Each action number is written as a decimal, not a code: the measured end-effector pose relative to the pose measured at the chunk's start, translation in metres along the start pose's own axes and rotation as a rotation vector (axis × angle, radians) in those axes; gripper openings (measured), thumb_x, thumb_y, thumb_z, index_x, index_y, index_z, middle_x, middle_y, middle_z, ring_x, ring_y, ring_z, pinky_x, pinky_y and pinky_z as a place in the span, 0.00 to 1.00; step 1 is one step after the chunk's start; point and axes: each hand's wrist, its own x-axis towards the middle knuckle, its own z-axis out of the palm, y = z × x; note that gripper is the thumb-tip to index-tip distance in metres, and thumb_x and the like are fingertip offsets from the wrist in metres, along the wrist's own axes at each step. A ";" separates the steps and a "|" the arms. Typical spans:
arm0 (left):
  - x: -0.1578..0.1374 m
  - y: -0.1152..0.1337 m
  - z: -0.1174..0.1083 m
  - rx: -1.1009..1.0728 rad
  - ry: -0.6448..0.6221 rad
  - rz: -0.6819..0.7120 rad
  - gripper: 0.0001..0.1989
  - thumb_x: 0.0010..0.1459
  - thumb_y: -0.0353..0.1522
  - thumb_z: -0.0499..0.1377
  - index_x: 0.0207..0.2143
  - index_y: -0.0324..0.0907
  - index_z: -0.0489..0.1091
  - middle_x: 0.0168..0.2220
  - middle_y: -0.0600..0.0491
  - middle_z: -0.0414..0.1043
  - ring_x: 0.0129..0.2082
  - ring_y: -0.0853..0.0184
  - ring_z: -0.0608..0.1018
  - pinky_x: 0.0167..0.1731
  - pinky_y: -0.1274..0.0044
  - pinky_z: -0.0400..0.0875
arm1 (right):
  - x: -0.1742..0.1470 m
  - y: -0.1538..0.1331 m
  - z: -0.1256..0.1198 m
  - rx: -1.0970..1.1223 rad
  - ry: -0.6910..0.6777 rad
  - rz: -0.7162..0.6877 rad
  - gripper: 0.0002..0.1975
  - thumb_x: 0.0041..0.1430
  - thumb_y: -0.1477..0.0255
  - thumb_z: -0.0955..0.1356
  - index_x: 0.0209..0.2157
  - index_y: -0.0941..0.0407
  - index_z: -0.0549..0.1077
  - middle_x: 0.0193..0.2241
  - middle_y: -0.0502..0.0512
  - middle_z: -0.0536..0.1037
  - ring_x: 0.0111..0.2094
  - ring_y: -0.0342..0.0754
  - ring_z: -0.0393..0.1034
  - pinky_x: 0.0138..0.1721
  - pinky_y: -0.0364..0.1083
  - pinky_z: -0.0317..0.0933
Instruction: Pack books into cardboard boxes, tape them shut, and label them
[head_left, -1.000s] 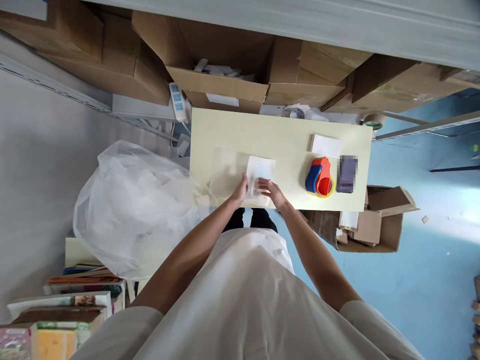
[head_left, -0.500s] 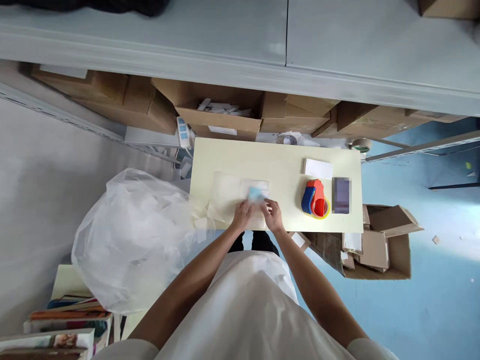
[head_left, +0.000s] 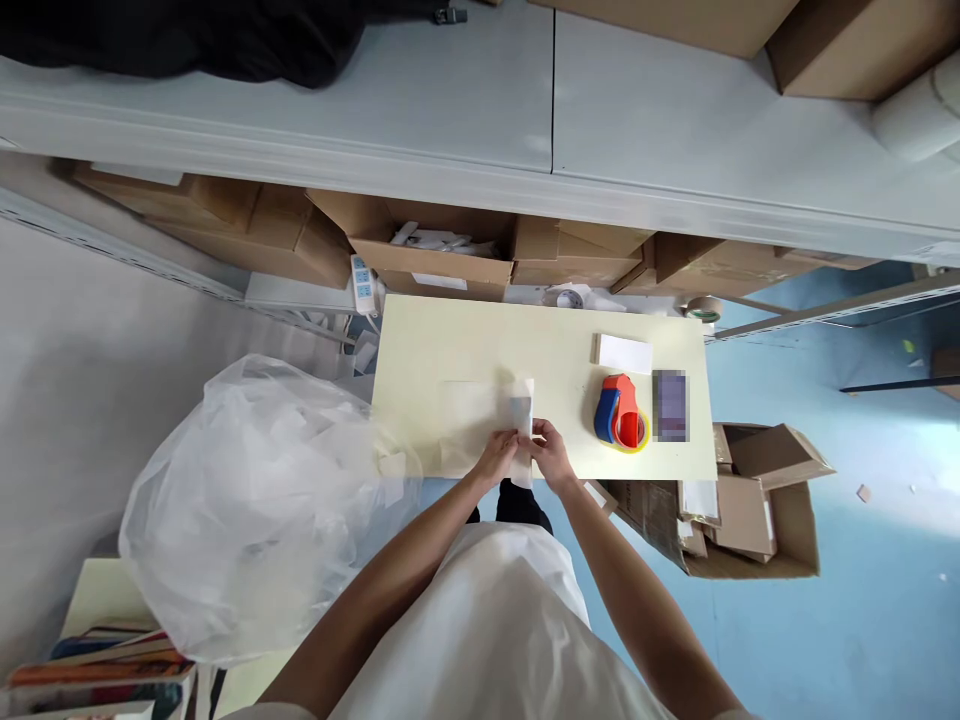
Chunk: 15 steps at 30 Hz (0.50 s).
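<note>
At the table's [head_left: 435, 340] near edge, both hands grip a narrow bundle of translucent white wrapping sheet [head_left: 522, 405], with a pale blue patch showing through it. My left hand [head_left: 498, 455] pinches the bundle's left side. From the right, my right hand [head_left: 551, 455] has its fingers closed on the other side. More of the thin sheet [head_left: 469, 410] lies flat to the left, barely distinct from the tabletop. What the bundle contains is mostly hidden. Right of my hands stands a red and blue tape dispenser [head_left: 621, 412] with a roll of tape.
A small white box [head_left: 624, 354] and a blurred-out dark rectangle [head_left: 670, 405] lie on the table's right. A big translucent plastic bag [head_left: 262, 510] bulges at the left. An open carton of flattened boxes [head_left: 795, 525] stands lower right. Cardboard boxes [head_left: 435, 258] line the shelf behind.
The white sheet with the blue patch, earlier spread wider on the table, is now a narrower folded bundle between both hands. My view has tipped slightly upward.
</note>
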 end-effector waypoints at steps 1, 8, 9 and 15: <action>-0.001 0.000 -0.002 -0.003 0.021 -0.018 0.23 0.58 0.48 0.49 0.40 0.41 0.71 0.44 0.45 0.73 0.43 0.60 0.75 0.40 0.70 0.71 | 0.000 0.000 0.006 -0.022 -0.008 -0.004 0.17 0.43 0.63 0.71 0.36 0.54 0.68 0.36 0.51 0.73 0.27 0.42 0.66 0.28 0.43 0.62; -0.014 -0.006 -0.048 -0.057 0.157 -0.073 0.27 0.59 0.52 0.45 0.40 0.40 0.71 0.39 0.45 0.74 0.42 0.59 0.75 0.42 0.69 0.70 | 0.007 0.023 0.049 -0.231 -0.025 -0.071 0.22 0.42 0.63 0.72 0.41 0.53 0.68 0.40 0.55 0.71 0.35 0.47 0.69 0.37 0.49 0.67; -0.017 -0.008 -0.053 -0.009 0.191 -0.063 0.26 0.58 0.52 0.47 0.39 0.40 0.71 0.39 0.45 0.74 0.43 0.58 0.74 0.43 0.69 0.69 | 0.007 0.027 0.048 -0.265 -0.009 -0.090 0.22 0.43 0.63 0.71 0.41 0.53 0.69 0.42 0.56 0.71 0.38 0.49 0.69 0.38 0.51 0.67; -0.032 -0.026 -0.060 0.214 0.294 -0.027 0.23 0.56 0.47 0.54 0.47 0.41 0.68 0.51 0.43 0.66 0.55 0.55 0.67 0.55 0.66 0.59 | 0.007 0.041 0.030 -0.385 0.196 -0.088 0.23 0.45 0.68 0.68 0.46 0.55 0.66 0.44 0.62 0.70 0.43 0.54 0.68 0.44 0.55 0.64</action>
